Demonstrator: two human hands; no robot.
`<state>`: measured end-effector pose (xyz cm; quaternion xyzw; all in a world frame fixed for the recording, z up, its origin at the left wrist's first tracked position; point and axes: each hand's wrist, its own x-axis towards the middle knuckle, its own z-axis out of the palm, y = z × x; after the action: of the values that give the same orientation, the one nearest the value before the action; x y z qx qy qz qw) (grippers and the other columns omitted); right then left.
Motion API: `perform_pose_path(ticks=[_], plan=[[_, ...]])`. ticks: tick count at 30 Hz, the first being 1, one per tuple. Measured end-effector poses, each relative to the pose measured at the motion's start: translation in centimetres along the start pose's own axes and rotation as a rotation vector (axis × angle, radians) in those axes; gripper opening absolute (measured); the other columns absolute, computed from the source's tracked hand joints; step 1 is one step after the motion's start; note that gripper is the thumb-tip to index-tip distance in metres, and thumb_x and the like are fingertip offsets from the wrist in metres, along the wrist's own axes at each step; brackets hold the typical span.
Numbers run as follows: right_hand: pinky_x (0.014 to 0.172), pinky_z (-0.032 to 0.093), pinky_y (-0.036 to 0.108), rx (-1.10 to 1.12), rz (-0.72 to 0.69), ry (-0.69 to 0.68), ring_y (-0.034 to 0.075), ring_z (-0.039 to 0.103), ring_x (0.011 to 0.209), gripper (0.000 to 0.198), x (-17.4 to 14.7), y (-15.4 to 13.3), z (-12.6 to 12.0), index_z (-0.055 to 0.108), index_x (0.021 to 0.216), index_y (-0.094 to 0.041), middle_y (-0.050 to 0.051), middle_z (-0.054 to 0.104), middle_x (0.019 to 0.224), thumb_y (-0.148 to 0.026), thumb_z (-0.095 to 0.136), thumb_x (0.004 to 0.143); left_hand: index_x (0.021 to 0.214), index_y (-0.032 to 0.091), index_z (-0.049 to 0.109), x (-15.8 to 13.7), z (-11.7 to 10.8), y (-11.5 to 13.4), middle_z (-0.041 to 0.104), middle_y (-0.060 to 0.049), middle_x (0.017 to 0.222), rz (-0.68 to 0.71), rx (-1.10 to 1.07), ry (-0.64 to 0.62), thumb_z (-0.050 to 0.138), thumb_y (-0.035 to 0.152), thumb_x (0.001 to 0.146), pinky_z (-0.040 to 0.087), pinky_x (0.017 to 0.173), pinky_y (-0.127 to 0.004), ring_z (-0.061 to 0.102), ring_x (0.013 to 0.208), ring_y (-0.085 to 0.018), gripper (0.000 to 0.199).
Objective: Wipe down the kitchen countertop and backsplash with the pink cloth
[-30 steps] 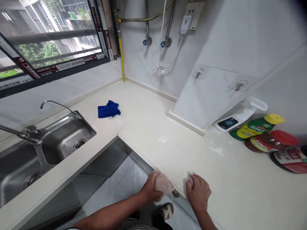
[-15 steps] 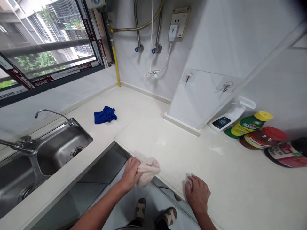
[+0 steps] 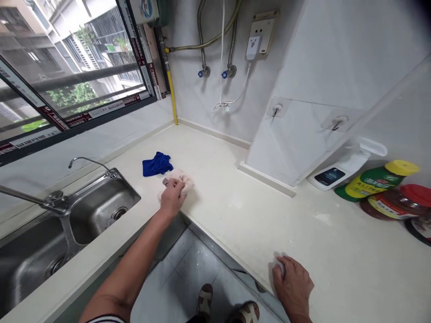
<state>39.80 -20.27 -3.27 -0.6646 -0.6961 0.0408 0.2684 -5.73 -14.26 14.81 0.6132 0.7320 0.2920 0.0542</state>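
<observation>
left hand [image 3: 173, 196] is closed round a pale cloth [image 3: 184, 178], fingers bunching it, cloth down against the table [image 3: 256, 224] right by its inner corner, where the two front edges meet. part of the cloth is hidden under the fingers. right hand [image 3: 295, 285] rests on the table at the front edge, further along to the right, fingers loosely curled; a small pale patch shows by the thumb, can't tell if it's holding anything there.

blue cloth [image 3: 156, 164] lies crumpled between the sink [image 3: 90, 207] and the table's back corner, just beyond the pale cloth, no hand on it. can't tell if the two cloths touch. sink is set into the table at left, with a small tap [image 3: 90, 161] at its back rim. along the back edge at right, a row: white bottle [image 3: 332, 175], green bottle [image 3: 372, 183], red-lidded jar [image 3: 393, 204], then another jar [image 3: 420, 228] cut off by the frame.

progress, my read: mid-job, pale cloth in use and not put down. how much of the table is already gone over, can't tell. bright patches on the right stretch could be wet or just glare; a few faint specks near the right hand, too small to call. bottles and jars stand in place, blue cloth not picked up.
</observation>
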Motion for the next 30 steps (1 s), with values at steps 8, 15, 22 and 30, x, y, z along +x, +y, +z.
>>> perform_pose_path(ticks=[8, 15, 22, 30], plan=[[0.099, 0.036, 0.053, -0.004, 0.015, -0.026, 0.035, 0.054, 0.115, 0.043, -0.2, 0.3, 0.1, 0.067, 0.106, -0.020, 0.013, 0.064, 0.124, -0.047, 0.038, 0.091, 0.102, 0.025, 0.074, -5.1, 8.3, 1.3, 0.061, -0.009, 0.144, 0.037, -0.004, -0.329, 0.072, 0.042, 0.083, 0.048, 0.106, -0.045, 0.057, 0.123, -0.031, 0.026], [0.095, 0.041, 0.054, -0.047, -0.023, 0.016, 0.035, 0.056, 0.111, 0.042, -0.1, 0.3, 0.4, 0.065, 0.106, -0.021, 0.012, 0.065, 0.119, -0.047, 0.036, 0.091, 0.153, 0.032, 0.045, -1.8, 8.3, -1.7, 0.022, -0.012, 0.171, -0.171, 0.198, -0.357, 0.071, 0.069, 0.072, 0.011, 0.119, -0.073, 0.011, 0.154, -0.050, 0.093], [0.097, 0.043, 0.055, -0.082, -0.054, 0.027, 0.036, 0.057, 0.111, 0.044, -0.1, 1.3, 0.6, 0.066, 0.105, -0.020, 0.014, 0.064, 0.120, -0.049, 0.037, 0.091, 0.155, 0.031, 0.042, 3.7, 12.0, -1.6, 0.017, -0.013, 0.172, -0.238, 0.238, -0.325, 0.051, 0.085, 0.077, 0.000, 0.120, -0.071, 0.006, 0.156, -0.048, 0.095], [0.096, 0.043, 0.059, -0.053, 0.018, -0.007, 0.038, 0.056, 0.112, 0.043, 0.0, 1.5, -0.2, 0.067, 0.105, -0.022, 0.015, 0.063, 0.121, -0.051, 0.041, 0.087, 0.132, 0.030, 0.063, -0.4, 11.6, -0.3, 0.040, -0.010, 0.161, -0.207, 0.215, -0.197, 0.054, 0.064, 0.089, 0.016, 0.121, -0.062, 0.028, 0.148, -0.038, 0.056]])
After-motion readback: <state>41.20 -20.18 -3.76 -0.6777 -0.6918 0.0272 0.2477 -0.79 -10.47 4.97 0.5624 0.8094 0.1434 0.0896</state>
